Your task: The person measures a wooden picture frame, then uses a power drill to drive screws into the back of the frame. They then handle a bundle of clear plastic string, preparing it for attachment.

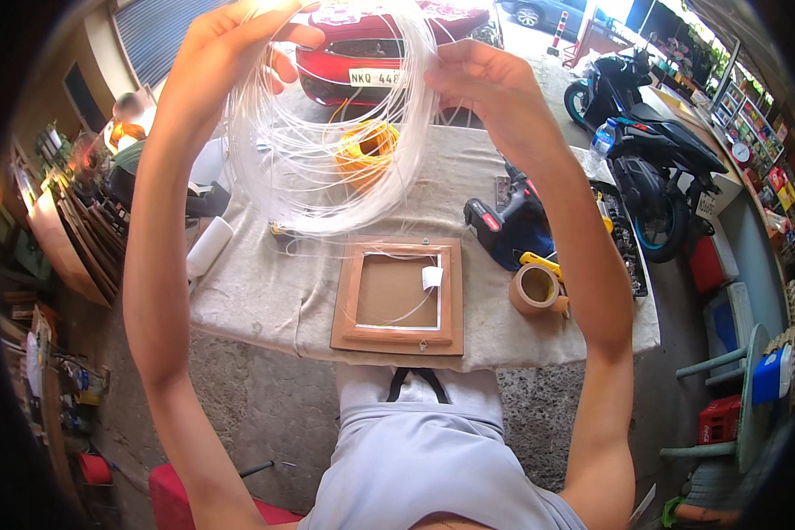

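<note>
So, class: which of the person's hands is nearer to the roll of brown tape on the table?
Right. The right hand is raised above the table's right side, where the roll of brown tape lies below it. The left hand is raised over the far left side, farther away.

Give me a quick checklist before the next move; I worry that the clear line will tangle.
1. Both hands grip the coil of clear line: ok, left hand and right hand hold its top.
2. Coil free of tangles: cannot tell.
3. Wooden picture frame lies flat on the cloth-covered table: ok.
4. Line already runs across the frame back: ok.
5. Tape roll near the frame: ok.
</note>
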`<action>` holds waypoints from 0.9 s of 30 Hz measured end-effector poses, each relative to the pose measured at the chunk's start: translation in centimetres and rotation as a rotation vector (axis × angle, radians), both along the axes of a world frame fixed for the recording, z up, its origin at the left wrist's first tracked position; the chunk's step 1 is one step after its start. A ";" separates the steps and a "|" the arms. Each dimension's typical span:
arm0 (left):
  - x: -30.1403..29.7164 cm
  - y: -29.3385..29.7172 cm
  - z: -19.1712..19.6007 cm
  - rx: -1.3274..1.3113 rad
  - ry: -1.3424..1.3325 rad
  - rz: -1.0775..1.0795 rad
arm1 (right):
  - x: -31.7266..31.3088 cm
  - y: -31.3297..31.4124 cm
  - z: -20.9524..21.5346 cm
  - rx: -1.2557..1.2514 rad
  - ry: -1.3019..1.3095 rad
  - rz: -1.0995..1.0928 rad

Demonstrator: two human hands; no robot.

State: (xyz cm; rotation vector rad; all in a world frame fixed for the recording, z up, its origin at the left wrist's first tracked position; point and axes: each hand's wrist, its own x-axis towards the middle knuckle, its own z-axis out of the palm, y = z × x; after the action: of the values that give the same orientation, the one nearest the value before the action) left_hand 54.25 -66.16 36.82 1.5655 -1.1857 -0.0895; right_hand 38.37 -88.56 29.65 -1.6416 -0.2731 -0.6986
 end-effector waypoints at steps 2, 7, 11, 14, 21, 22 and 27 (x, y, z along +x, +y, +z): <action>-0.3 0.1 -0.6 -0.027 0.006 -0.018 | -0.3 -0.1 0.2 0.014 -0.031 -0.040; 0.5 1.7 -0.8 0.057 0.030 -0.214 | -1.2 -0.7 0.9 0.009 -0.064 -0.003; 0.6 2.5 -1.5 0.018 0.005 -0.269 | -1.4 -0.8 1.3 -0.011 -0.085 0.020; 1.9 2.4 -1.2 0.058 -0.177 -0.452 | -1.5 -0.8 1.2 -0.063 -0.101 -0.038; -3.4 0.6 -0.8 0.239 -0.234 -0.079 | -1.8 1.8 1.3 -0.238 -0.108 -0.311; -3.7 0.4 -0.8 0.228 -0.220 -0.059 | -1.9 2.1 1.4 -0.274 -0.102 -0.384; -5.4 0.7 -1.2 0.070 -0.138 -0.072 | -2.0 0.8 0.7 -0.181 -0.179 -0.247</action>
State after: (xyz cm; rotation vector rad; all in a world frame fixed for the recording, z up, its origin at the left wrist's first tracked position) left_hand 48.83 -65.48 35.63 1.6108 -1.3606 -0.0716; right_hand 36.35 -87.80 30.38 -1.8052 -0.2705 -1.0362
